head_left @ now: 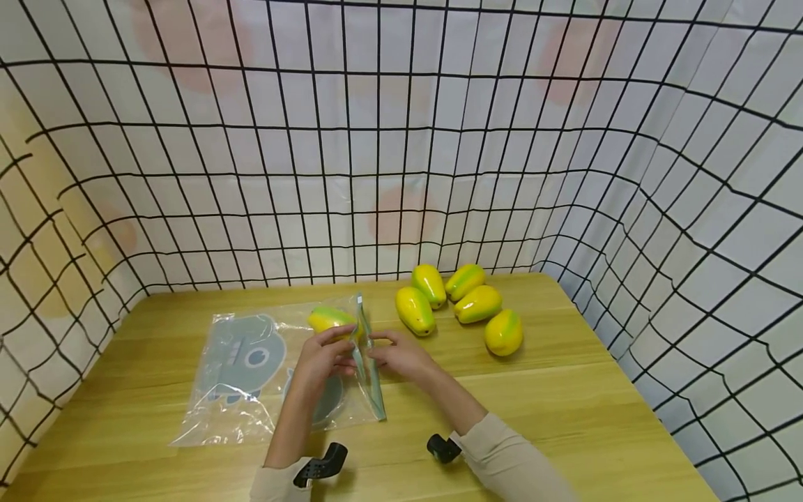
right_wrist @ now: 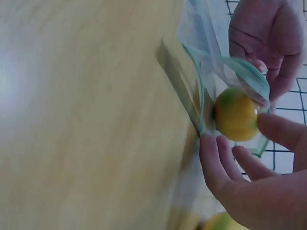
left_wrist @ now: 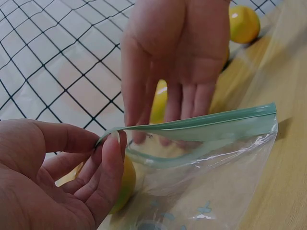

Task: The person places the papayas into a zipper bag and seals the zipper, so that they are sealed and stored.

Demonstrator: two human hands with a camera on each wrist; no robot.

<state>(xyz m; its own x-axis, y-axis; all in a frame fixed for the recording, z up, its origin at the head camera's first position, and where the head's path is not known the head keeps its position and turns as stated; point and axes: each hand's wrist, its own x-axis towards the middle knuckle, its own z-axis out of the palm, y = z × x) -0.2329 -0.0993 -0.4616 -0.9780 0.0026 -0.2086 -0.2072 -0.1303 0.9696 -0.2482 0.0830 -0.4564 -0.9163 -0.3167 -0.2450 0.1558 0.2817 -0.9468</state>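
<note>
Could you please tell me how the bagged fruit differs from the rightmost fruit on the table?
The bagged fruit lies inside the clear bag; the rightmost fruit lies directly on the table. In the head view, the bagged fruit looks elongated, the rightmost fruit rounder. Both are yellow with green patches.

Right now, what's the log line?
left hand: pinches bag rim | right hand: touches rim | bagged fruit: one | loose fruit: five

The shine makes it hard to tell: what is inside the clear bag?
One yellow-green fruit shows in the bag, near its mouth. The left hand covers part of it in the head view. Whatever is directly beneath the blue-grey print cannot be seen.
</note>
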